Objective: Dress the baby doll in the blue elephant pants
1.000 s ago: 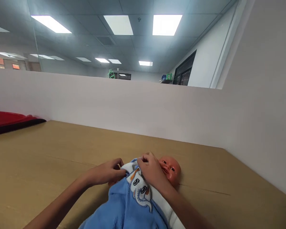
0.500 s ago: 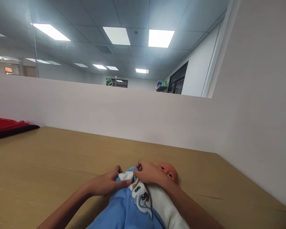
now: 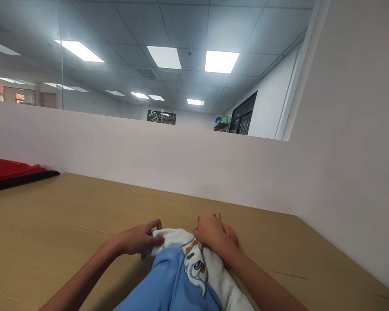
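Since the earlier frame: doll's head (image 3: 231, 230) now nearly hidden behind the right hand (image 3: 212, 231); white collar drawn up. Left hand (image 3: 136, 238) pinches the collar of the blue elephant garment (image 3: 181, 276) at 9 o'clock; right hand grips it at 3 o'clock. Doll lies at 6 o'clock on the cardboard-brown worktop (image 3: 68, 216). Red tray (image 3: 6, 169) at 10 o'clock. Step, judged: dressing the doll; the next move likely needs the collar eased past the head.

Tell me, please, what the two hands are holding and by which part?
Both grip the blue and white garment at its white top edge: the left hand pinches the left end, the right hand clutches the right end, over the doll's head.
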{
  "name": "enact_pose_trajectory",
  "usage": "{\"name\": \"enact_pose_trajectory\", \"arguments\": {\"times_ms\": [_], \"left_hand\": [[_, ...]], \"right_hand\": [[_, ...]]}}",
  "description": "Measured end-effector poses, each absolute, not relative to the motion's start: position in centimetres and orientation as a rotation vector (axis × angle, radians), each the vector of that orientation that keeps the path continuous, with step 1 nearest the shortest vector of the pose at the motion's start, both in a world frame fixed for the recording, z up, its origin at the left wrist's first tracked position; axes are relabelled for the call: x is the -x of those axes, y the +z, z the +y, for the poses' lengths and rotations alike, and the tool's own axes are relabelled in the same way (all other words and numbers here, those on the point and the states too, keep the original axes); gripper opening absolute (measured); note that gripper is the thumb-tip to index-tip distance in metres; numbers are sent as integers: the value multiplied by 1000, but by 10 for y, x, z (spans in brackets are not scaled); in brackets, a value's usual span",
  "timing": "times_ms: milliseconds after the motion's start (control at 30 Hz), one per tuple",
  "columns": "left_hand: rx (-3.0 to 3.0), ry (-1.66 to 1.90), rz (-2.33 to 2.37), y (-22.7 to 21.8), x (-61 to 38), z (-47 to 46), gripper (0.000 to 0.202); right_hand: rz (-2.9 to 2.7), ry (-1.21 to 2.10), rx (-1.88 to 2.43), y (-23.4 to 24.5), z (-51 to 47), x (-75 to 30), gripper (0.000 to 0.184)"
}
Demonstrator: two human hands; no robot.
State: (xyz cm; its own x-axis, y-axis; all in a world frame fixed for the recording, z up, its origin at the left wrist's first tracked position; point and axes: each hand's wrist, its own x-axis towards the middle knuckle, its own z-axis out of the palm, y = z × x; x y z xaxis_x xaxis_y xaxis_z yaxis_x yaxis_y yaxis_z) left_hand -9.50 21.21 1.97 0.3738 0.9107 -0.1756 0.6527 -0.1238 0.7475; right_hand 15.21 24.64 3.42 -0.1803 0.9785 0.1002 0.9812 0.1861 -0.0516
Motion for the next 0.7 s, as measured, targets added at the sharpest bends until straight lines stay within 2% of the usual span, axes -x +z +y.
{"name": "enact_pose_trajectory", "arguments": {"times_ms": [233,500,700], "left_hand": [[-1799,404,1379,5,115,230,47],[-1799,462,1490,-17,116,240,53],[-1829,467,1527,-25,121,242,54]], "right_hand": [[-2300,-88,1849,33,218,-164,24],[-2210,51,1665,21,209,-158,31],[-2050,174,1457,8,167,-188,15]]}}
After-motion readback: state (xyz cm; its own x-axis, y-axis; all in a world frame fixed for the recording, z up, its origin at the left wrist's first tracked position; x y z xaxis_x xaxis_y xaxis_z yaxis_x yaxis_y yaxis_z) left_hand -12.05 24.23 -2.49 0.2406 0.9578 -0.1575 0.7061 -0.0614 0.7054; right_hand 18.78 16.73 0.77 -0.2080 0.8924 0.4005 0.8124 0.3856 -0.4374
